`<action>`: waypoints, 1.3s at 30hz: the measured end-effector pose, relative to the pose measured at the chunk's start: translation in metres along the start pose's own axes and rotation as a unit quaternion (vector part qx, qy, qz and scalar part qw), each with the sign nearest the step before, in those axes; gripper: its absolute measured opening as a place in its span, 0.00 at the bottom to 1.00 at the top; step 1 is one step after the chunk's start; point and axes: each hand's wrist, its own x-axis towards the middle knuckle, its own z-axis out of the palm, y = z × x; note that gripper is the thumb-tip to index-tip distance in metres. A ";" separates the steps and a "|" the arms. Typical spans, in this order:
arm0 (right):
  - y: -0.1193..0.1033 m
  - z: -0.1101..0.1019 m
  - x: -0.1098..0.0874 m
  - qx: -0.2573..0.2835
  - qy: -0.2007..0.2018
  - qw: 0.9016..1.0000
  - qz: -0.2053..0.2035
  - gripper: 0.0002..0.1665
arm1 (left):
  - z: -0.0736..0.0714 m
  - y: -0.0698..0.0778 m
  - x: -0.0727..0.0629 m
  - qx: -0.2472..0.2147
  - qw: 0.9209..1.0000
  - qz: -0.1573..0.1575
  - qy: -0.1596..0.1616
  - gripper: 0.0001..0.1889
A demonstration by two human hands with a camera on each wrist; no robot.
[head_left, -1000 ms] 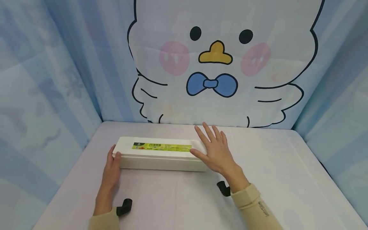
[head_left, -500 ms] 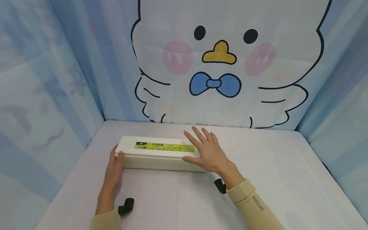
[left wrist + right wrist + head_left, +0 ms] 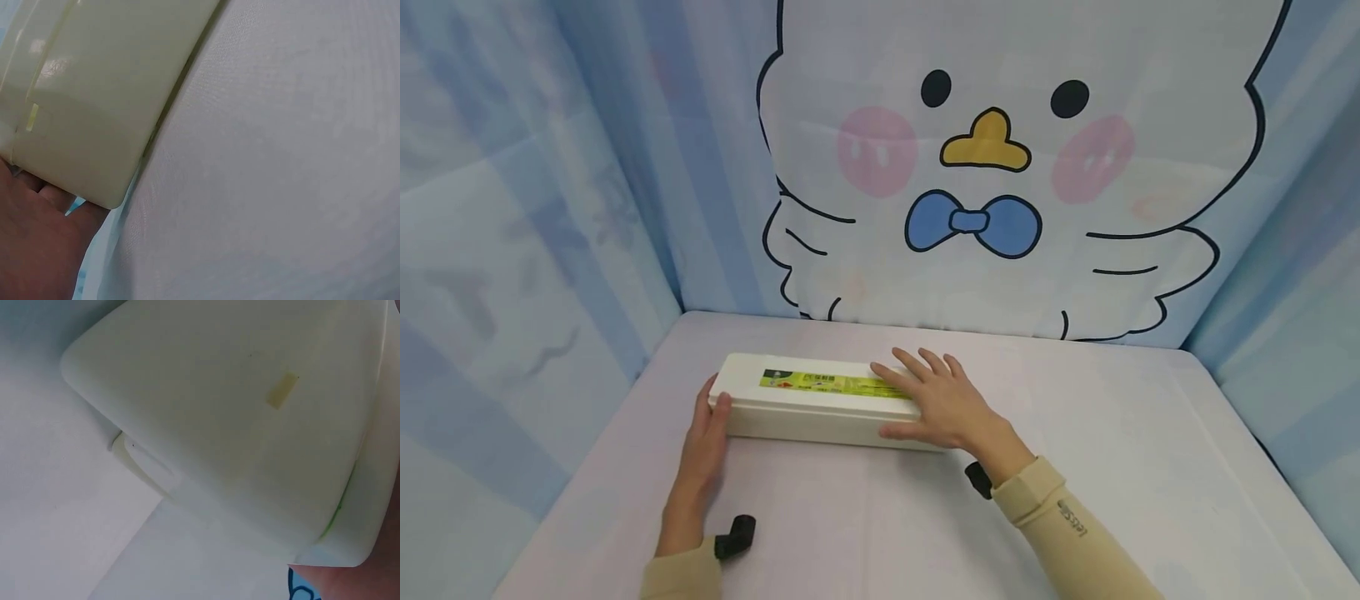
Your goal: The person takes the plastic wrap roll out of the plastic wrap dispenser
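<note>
From overhead, a long white box (image 3: 820,408) lies toward the left of the table (image 3: 1112,467). The left hand (image 3: 703,446) presses relaxed fingers against its left end, while the right hand (image 3: 943,404) rests flat and spread over its right end, hiding that corner and part of the label (image 3: 820,382). The left wrist view shows only the box's side (image 3: 94,100) and a sliver of palm (image 3: 34,250). The right wrist view is nearly all box (image 3: 237,419); the hand is cut off.
</note>
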 end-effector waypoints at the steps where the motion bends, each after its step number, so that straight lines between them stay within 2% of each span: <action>1: 0.000 0.000 0.000 -0.002 -0.003 1.000 -0.001 0.52 | 0.000 0.000 0.000 0.001 1.000 0.000 -0.001 0.38; 26: 0.002 0.002 -0.003 -0.033 -0.008 0.999 -0.002 0.52 | 0.000 0.005 0.000 0.007 1.000 0.000 -0.003 0.38; 39: 0.006 0.010 -0.002 -0.051 0.020 0.998 -0.019 0.46 | 0.000 0.002 -0.002 0.000 1.000 -0.003 -0.005 0.38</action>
